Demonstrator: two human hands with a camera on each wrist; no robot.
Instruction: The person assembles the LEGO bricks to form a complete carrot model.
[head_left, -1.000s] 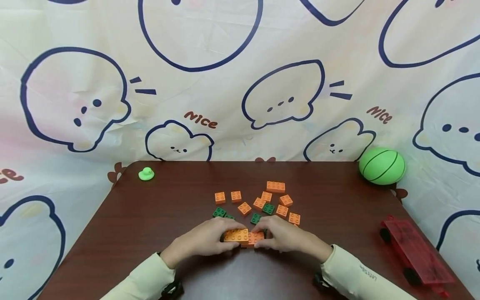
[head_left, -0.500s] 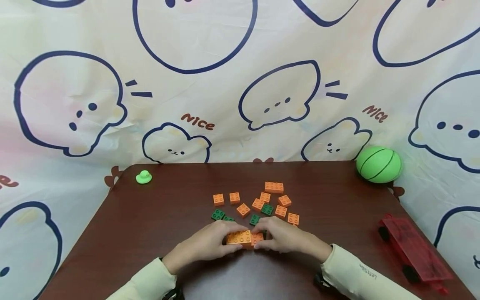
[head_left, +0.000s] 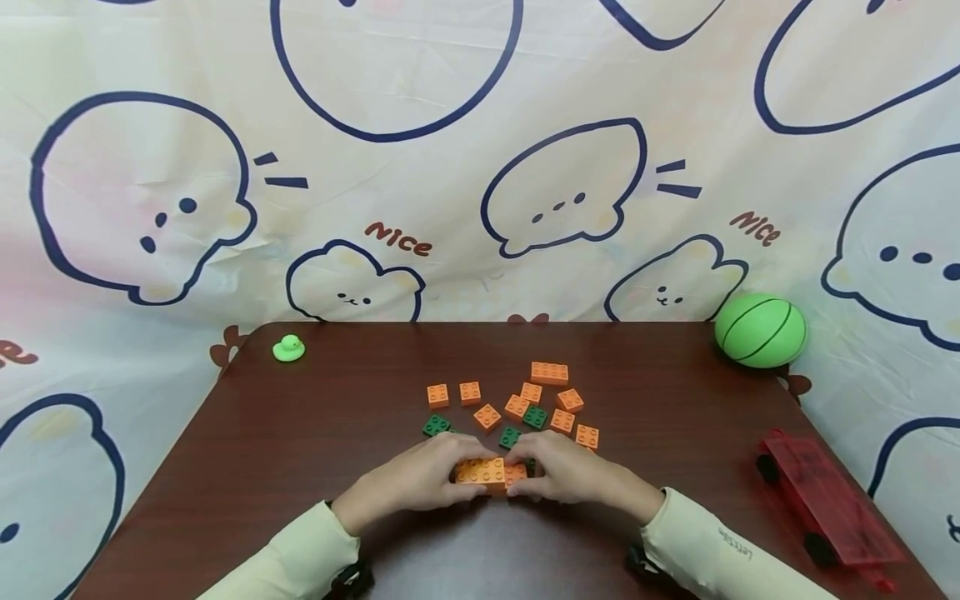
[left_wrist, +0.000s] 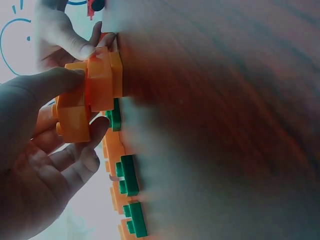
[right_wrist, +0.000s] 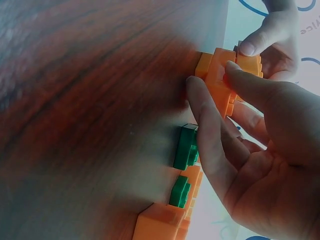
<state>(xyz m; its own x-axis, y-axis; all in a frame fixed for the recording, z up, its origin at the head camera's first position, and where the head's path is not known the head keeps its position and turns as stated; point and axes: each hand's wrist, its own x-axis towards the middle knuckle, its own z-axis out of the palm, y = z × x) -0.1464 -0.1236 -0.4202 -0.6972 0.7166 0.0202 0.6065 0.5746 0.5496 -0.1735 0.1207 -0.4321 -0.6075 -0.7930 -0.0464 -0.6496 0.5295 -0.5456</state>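
A light orange toy building brick (head_left: 482, 473) is pinched between the thumb and fingers of my left hand (head_left: 416, 477). It sits on the left part of a deeper orange brick (head_left: 516, 476), whose right end my right hand (head_left: 566, 471) grips. In the right wrist view this middle brick (right_wrist: 220, 75) lies between the upper brick (right_wrist: 248, 65) and a bottom orange brick (right_wrist: 202, 65) close to the tabletop. The left wrist view shows the upper brick (left_wrist: 74, 122) offset along the middle one, overlapping it. Fingers hide parts of the stack.
Beyond the hands lie several loose orange bricks (head_left: 487, 417) and green bricks (head_left: 535, 417) on the dark wooden table (head_left: 337, 400). A green duck (head_left: 288, 348) stands back left, a green ball (head_left: 761, 331) back right, and a red toy car (head_left: 832, 500) at the right edge.
My left hand has shifted right with the light orange brick, which now covers more of the deeper orange brick. My right hand stays nearly in place.
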